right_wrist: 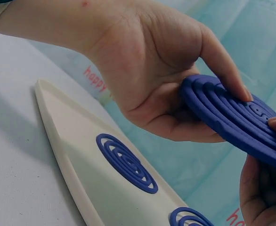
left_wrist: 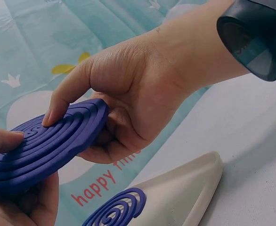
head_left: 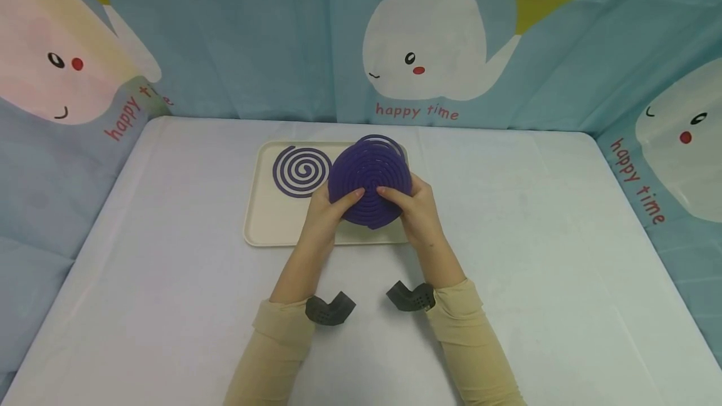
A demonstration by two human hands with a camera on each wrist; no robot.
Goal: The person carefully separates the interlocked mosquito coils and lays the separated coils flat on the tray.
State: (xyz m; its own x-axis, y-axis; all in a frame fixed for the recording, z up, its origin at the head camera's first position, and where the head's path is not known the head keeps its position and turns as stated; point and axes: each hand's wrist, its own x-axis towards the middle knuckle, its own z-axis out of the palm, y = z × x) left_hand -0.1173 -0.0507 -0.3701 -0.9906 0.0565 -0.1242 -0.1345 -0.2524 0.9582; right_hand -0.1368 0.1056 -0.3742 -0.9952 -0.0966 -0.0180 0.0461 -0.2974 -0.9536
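Both hands hold a tightly wound purple clay-like spiral disc (head_left: 369,171) over the tray, tilted so its coiled face shows in the head view. My left hand (head_left: 323,208) grips its left edge, thumb on the face near the centre and fingers underneath. On the opposite edge my right hand (head_left: 420,208) does the same, and the two thumb tips nearly meet. A looser, flat purple spiral (head_left: 304,171) lies at the tray's back left. Another flat spiral (right_wrist: 190,217) lies to its right, mostly hidden behind the disc in the head view.
The cream rectangular tray (head_left: 273,221) has a low raised rim and rests on a white-covered table (head_left: 169,255). A blue curtain (head_left: 254,42) with whale prints rises along the back and sides. Dark wrist cameras (head_left: 331,310) stick inward from both wrists.
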